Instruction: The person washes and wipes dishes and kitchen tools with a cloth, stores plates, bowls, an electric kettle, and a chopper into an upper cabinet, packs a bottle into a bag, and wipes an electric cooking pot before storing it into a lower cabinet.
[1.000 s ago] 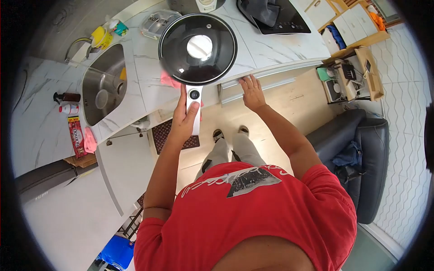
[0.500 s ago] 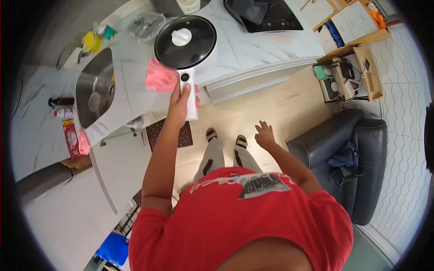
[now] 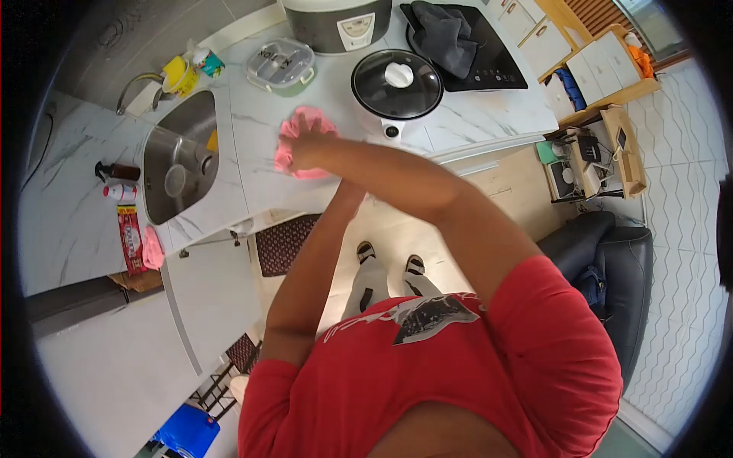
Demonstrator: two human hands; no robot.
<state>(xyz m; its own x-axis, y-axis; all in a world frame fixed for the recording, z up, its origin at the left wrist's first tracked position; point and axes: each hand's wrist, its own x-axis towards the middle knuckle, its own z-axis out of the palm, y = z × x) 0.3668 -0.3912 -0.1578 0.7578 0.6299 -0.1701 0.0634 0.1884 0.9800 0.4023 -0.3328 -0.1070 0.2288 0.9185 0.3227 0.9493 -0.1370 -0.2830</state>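
My right hand (image 3: 307,146) presses on a pink cloth (image 3: 311,169) that lies on the marble-patterned counter (image 3: 259,172); its arm crosses over my left forearm. My left hand (image 3: 352,191) is near the counter's front edge, mostly hidden beneath the right forearm, so its fingers cannot be made out. Just right of the cloth stands a white electric pan with a dark glass lid (image 3: 397,93) and a white knob; the right forearm covers most of its handle. A lidded clear container (image 3: 281,64) sits behind the cloth.
A steel sink (image 3: 182,164) is at the left, with a spray bottle (image 3: 117,171) and a red packet (image 3: 131,238) beyond it. A rice cooker (image 3: 336,27) stands at the back. The black cooktop (image 3: 492,61) holds a dark cloth (image 3: 440,40). A black sofa (image 3: 630,282) is at the right.
The pan has moved right along the counter, and my left hand is now under the right forearm. My right hand has reached across from over the floor onto the pink cloth.
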